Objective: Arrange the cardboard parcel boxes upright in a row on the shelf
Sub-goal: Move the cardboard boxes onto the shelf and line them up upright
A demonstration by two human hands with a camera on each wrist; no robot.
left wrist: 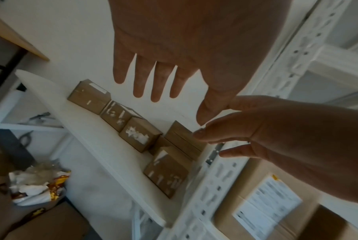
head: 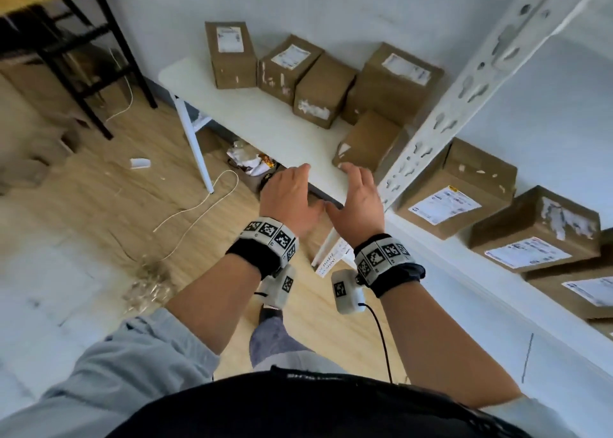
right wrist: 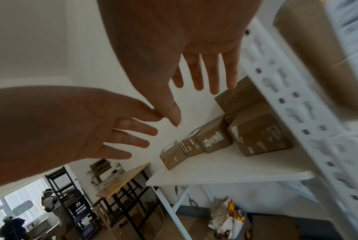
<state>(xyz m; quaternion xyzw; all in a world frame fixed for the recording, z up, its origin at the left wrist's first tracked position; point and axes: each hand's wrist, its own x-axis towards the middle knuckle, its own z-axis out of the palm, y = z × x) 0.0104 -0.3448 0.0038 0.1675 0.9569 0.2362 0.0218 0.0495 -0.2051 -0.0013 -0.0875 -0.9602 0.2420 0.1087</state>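
Observation:
Several brown cardboard parcel boxes stand on a white table (head: 258,119): a row of three (head: 287,69) by the wall, a bigger one (head: 393,82) and a nearer one (head: 368,140) beside the rack post. My left hand (head: 292,188) and right hand (head: 358,188) hover side by side over the table's front edge, fingers spread, holding nothing. The right fingertips are just short of the nearest box (left wrist: 167,172). Both wrist views show bare palms (left wrist: 174,48) (right wrist: 174,48). On the white shelf (head: 464,271) at the right lie more labelled boxes (head: 461,188) (head: 534,235).
A white perforated rack post (head: 464,89) slants between table and shelf. Under the table sits a bin of crumpled wrappers (head: 252,163). A pale cord (head: 199,202) trails over the wooden floor. A black-legged wooden table (head: 83,39) stands far left.

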